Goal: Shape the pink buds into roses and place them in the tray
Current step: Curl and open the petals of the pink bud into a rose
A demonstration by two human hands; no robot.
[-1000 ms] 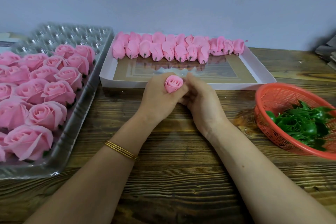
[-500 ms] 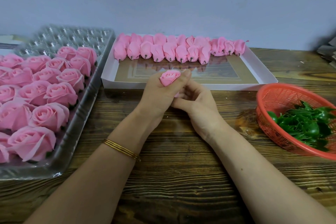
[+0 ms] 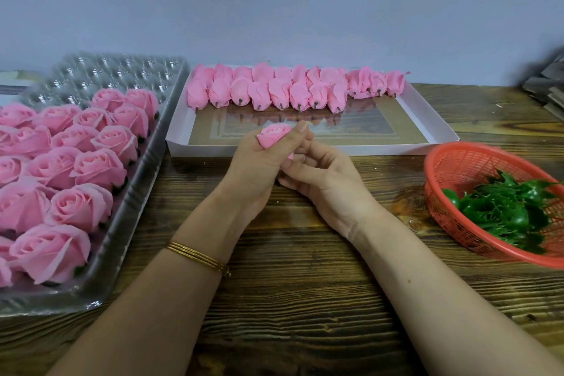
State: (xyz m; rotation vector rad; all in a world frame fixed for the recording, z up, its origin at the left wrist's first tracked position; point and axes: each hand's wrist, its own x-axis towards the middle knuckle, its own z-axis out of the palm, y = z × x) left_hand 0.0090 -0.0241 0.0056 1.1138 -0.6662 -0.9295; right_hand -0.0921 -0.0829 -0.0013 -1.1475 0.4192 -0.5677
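Status: the pink soft-petalled bud [image 3: 273, 136] is held above the worktop [image 3: 305, 299], just near of the white shallow cardboard box [image 3: 335, 150], well apart from both containers. It is enclosed in the grip of the left hand [image 3: 259, 168], with the fingers wrapped round its lower part and the thumb laid along its right side. The curled fingers of the right hand [image 3: 323, 180] are set against the bud's base, where a strip of pink petal appears to be pinched.

Change noted over the last second: the bud has been raised slightly and tipped so that its face is turned far and left. The right fingers have been shifted from its side to beneath it. This is judged to be shaping under way, with the outer petals not yet spread like those of the finished pink roses [image 3: 82, 207].

The clear plastic cell tray [image 3: 122, 70] at left is filled in its near rows; the far cells are unfilled. A row of unshaped pink buds [image 3: 265, 90] is left along the far edge of the box. Much of the task is therefore judged outstanding.
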